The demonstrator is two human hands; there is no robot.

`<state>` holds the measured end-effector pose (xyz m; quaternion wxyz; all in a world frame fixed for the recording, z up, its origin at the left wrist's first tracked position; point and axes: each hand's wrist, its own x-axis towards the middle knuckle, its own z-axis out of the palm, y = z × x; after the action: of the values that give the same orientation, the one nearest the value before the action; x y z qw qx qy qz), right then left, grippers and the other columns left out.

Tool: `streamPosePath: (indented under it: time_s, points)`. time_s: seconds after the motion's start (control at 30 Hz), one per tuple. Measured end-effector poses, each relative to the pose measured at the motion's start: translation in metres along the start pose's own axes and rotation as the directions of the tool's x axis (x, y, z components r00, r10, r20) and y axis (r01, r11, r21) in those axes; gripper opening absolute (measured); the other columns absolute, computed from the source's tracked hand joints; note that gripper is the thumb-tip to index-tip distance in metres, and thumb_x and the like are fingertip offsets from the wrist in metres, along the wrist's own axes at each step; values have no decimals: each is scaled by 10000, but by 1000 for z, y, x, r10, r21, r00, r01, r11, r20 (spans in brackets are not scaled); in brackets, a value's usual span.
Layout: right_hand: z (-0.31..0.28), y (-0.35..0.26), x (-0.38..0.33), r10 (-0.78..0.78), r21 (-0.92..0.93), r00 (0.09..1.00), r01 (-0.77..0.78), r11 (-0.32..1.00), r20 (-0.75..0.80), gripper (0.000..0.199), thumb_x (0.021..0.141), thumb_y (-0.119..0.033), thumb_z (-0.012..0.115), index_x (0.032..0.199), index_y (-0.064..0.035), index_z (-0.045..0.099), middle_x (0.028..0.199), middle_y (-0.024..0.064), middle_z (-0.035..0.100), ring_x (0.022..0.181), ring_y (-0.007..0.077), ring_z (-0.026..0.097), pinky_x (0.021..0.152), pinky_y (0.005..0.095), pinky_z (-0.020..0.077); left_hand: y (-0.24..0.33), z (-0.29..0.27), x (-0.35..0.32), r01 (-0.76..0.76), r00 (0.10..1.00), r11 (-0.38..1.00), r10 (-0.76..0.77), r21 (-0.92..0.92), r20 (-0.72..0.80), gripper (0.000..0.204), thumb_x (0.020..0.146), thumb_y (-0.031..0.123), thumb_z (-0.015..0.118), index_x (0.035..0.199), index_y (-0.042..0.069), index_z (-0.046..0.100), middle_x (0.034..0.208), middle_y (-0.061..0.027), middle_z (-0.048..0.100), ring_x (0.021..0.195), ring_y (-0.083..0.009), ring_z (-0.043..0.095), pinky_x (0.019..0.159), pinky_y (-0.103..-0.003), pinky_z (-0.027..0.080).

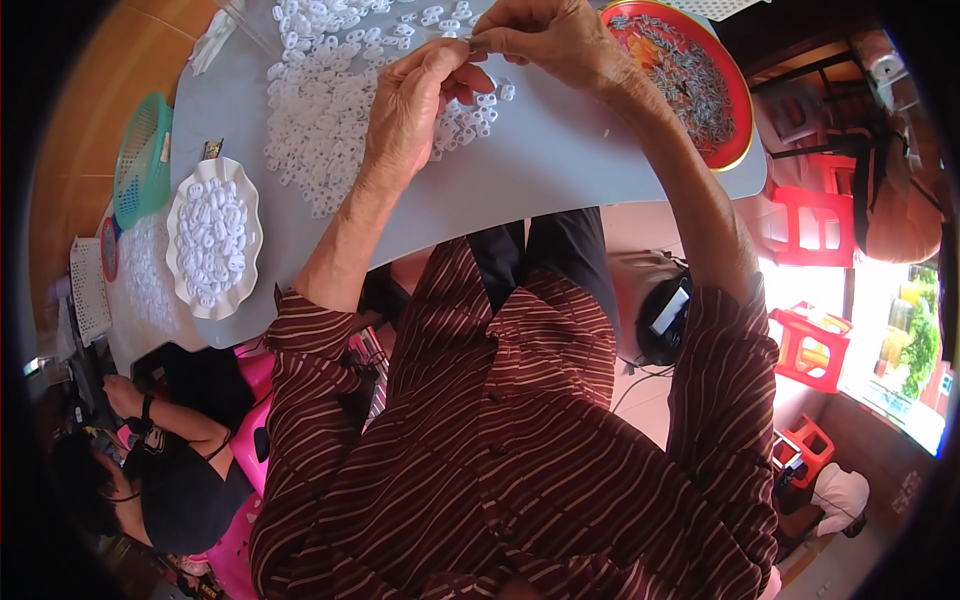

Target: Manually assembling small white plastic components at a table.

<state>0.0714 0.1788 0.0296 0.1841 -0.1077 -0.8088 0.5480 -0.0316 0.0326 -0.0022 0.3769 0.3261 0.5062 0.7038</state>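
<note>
A single wide fisheye camera is sitting on the person's head and looking steeply down over the maroon striped shirt (520,440) toward the pale grey round-edged table (560,170), with both forearms reaching up from the lower part of the frame to the left hand (415,105) and right hand (545,40) near the top edge. It is viewing the hands from close range, while the frame's rim is bending the table edge and taking in the red plastic stools (815,285) at the right and a seated co-worker in black (160,480) at the lower left. No second view is sharing this scene.
</note>
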Motion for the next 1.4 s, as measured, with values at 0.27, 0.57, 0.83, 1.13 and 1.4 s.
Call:
streamPosePath:
  time_s: [0.27, 0.57, 0.83, 1.13, 1.4]
  points:
    - [-1, -16, -9, -392, -218, 918, 393, 893, 50, 171, 822, -136, 633, 830, 30, 674, 676, 49, 646, 591, 83, 544, 527, 247, 446, 5, -3, 0, -203, 979, 890, 178, 408, 97, 269, 912, 249, 501, 909, 24, 648, 708, -34, 653, 585, -68, 480, 560, -232, 413]
    - [-3, -13, 1, -141, -343, 989, 145, 928, 38, 192, 799, -163, 597, 801, 13, 673, 620, 104, 629, 545, 106, 551, 513, 292, 456, 4, -1, 2, -214, 975, 900, 222, 380, 21, 162, 877, 147, 545, 858, 15, 637, 687, -24, 624, 594, -70, 497, 551, -229, 416]
    - [-25, 15, 9, -151, -744, 977, 214, 633, 152, 158, 764, -118, 557, 768, 2, 659, 697, 148, 651, 624, 294, 628, 553, 372, 485, -4, -10, 7, -87, 995, 996, 88, 11, -48, 123, 841, 118, 597, 866, 8, 645, 683, -45, 601, 654, -101, 543, 628, -231, 428]
    - [-9, 45, 2, -300, -879, 868, 452, 151, 395, 124, 776, -88, 523, 742, 0, 605, 730, 151, 594, 695, 298, 586, 716, 367, 489, -4, -5, 2, -40, 999, 999, 40, -24, 0, 124, 851, 113, 591, 895, 5, 634, 694, -40, 563, 720, -139, 549, 696, -257, 437]
    - [0, 15, -14, -100, -787, 987, 160, 595, 125, 93, 776, -47, 564, 804, 26, 616, 728, 187, 628, 640, 298, 617, 598, 352, 499, -5, 3, -2, -127, 990, 992, 125, 26, 70, 110, 857, 104, 596, 844, 4, 640, 679, -32, 608, 643, -78, 540, 624, -213, 435]
